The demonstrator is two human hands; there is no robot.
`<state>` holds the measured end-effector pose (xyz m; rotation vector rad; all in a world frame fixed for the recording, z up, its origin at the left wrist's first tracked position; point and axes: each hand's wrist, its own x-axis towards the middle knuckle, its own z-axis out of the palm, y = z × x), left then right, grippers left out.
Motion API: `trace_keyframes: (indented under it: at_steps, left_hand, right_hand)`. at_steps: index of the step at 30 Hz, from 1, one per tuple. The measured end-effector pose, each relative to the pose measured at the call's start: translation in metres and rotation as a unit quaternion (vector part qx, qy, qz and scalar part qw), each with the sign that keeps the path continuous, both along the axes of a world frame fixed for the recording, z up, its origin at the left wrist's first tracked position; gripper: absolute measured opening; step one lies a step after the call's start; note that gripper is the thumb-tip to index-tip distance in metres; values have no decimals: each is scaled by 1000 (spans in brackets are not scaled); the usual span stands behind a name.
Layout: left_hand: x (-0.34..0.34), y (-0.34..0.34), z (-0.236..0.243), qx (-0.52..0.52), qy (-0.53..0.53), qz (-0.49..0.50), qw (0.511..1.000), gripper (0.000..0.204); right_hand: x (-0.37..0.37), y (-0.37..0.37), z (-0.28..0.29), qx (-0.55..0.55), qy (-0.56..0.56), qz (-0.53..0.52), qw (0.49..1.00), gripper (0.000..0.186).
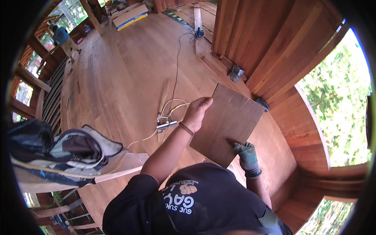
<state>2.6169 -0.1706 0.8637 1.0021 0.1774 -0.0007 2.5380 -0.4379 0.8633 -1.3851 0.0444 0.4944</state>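
Note:
A flat rectangular brown wooden board (228, 121) is held tilted in front of my body, over the plank floor. My bare left hand (196, 114) grips its left edge, with the thumb lying on the upper face and a braided bracelet at the wrist. On the lower right edge, my right hand (246, 156), in a greenish knit glove, closes with its thumb over the face. The fingers beneath the board are hidden on both hands.
Left of the board, a white power strip (167, 125) with tangled cords lies on the floor. A bag (80, 150) rests on a beam at left. Farther off are a power tool (199, 33) on a plank, a cardboard box (131, 17) and another person (61, 36). A wooden wall (270, 43) stands right.

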Motion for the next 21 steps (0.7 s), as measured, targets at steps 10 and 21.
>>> trace_keyframes:
  at_steps: [10,21]
  left_hand:
    - [206,78,34,-65,68,-78,992,47]
    - [367,191,-59,-204,9,-30,979,68]
  right_hand:
    - [287,25,8,80,18,91,992,39]
    - [562,233,-33,259,103,104,955,38]
